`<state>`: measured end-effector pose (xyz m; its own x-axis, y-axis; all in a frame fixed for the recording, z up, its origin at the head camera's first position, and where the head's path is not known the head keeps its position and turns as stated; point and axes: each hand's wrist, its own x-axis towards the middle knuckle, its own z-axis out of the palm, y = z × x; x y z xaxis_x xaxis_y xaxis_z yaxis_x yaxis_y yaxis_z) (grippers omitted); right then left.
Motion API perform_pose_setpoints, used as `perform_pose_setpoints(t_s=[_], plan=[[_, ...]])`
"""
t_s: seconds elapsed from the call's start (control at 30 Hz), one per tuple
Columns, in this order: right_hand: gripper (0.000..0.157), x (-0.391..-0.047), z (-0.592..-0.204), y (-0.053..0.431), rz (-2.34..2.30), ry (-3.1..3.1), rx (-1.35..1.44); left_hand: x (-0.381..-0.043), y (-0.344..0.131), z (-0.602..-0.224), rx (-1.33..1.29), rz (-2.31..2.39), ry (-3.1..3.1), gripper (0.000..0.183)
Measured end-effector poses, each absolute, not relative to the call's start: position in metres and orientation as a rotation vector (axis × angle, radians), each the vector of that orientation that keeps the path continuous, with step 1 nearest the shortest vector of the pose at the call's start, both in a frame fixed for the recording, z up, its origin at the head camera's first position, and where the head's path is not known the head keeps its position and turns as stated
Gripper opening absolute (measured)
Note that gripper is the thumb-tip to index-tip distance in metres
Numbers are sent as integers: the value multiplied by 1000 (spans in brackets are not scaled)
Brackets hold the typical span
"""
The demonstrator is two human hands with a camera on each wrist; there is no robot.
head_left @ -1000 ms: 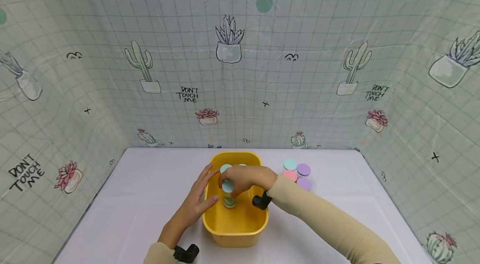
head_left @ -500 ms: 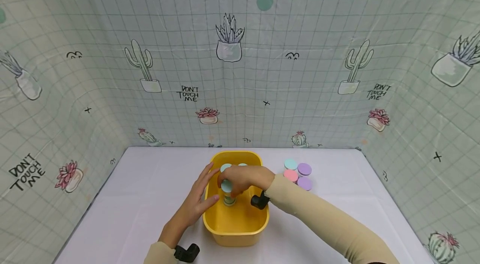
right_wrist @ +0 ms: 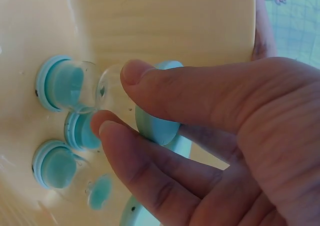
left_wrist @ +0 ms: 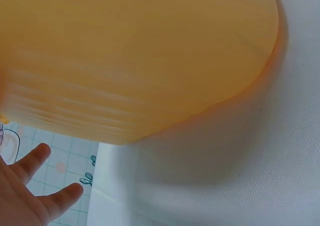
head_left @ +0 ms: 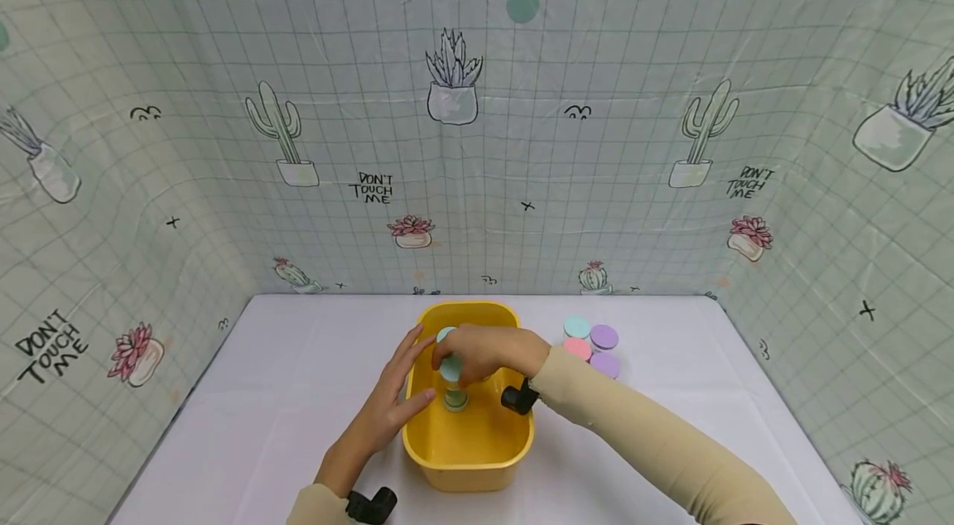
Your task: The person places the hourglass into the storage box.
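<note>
In the head view my right hand reaches into a yellow bin. Thumb and fingers grip the glass of a sand timer with teal caps, which stands about upright. Close up, the right wrist view shows this timer's lower cap near the bin floor; whether it touches cannot be told. Other teal sand timers stand beside it, partly covered by my fingers. My left hand lies along the bin's left rim, fingers spread and straight. Only two of its fingertips appear in the left wrist view, beside the bin's outer wall.
Right of the bin, a teal cap, a pink cap and two purple caps sit close together on the white table. Patterned cloth walls enclose the table at the back and sides.
My right hand and the gripped sand timer have shifted only slightly. A teal cap visible behind that hand earlier is now hidden. My left hand stays put.
</note>
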<state>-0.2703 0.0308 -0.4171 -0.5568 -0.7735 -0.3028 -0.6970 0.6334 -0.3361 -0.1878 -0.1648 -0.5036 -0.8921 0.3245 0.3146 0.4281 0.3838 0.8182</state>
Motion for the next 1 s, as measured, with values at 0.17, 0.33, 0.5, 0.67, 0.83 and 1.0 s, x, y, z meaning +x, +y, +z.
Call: perform_pose_setpoints(t_s=[0.17, 0.33, 0.5, 0.67, 0.83, 1.0], plan=[[40, -271, -414, 32, -271, 2429, -1188, -188, -165, -504, -695, -1546, -2522, 67], [40, -272, -405, 38, -333, 2423, -1181, -188, -164, -505, -677, -1547, -2523, 67], [39, -274, -391, 58, -476, 2413, -1156, -188, -163, -506, -681, -1555, -2518, 66], [36, -279, -373, 92, -648, 2430, -1114, -187, -162, -505, -658, -1561, -2530, 68], [38, -285, -359, 129, -725, 2518, -1108, -188, -163, -505, -642, -1548, -2529, 69], [44, -292, -358, 163, -708, 2662, -1051, -190, -163, -506, -647, -1557, -2524, 69]])
